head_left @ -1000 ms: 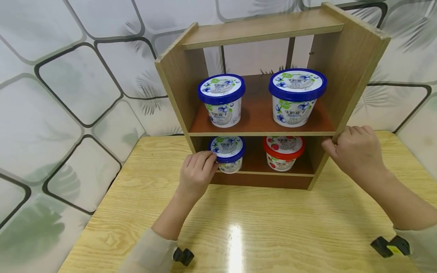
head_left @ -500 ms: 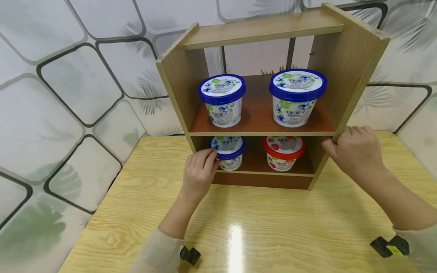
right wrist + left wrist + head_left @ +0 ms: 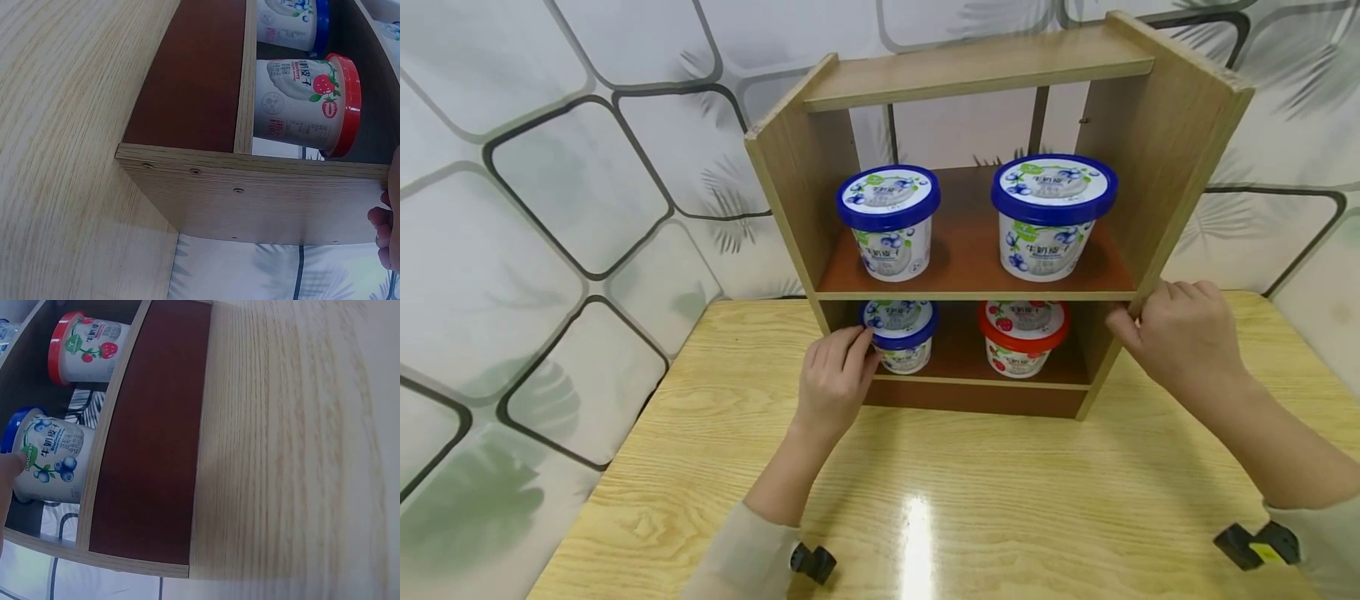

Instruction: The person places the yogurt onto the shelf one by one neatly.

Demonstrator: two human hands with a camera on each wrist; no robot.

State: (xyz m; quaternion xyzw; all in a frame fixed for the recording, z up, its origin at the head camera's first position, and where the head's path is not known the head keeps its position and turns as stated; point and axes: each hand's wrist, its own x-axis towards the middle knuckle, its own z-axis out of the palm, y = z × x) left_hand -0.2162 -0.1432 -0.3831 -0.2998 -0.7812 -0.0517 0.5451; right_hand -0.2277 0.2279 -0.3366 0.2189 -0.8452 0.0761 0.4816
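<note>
A small two-tier wooden shelf (image 3: 977,296) stands on the table. At the left of its lower tier is a blue-lidded tub (image 3: 904,335) with blueberries printed on it. My left hand (image 3: 835,379) holds this tub at its near left side, the thumb (image 3: 11,465) against its wall in the left wrist view; the other fingers there are out of view. A red-lidded tub (image 3: 1022,337) with strawberries stands to its right, apart from it. With bent fingers, my right hand (image 3: 1183,333) grips the front edge of the shelf's right side panel (image 3: 269,194).
On the upper tier stand two more blue-lidded tubs, one at the left (image 3: 889,221) and a larger-looking one at the right (image 3: 1052,217). A patterned wall covering (image 3: 572,192) rises behind the wood-grain table (image 3: 985,500).
My left hand has pushed the blue-lidded tub a little back into the lower tier, behind the front edge. My right hand has kept its place on the side panel.
</note>
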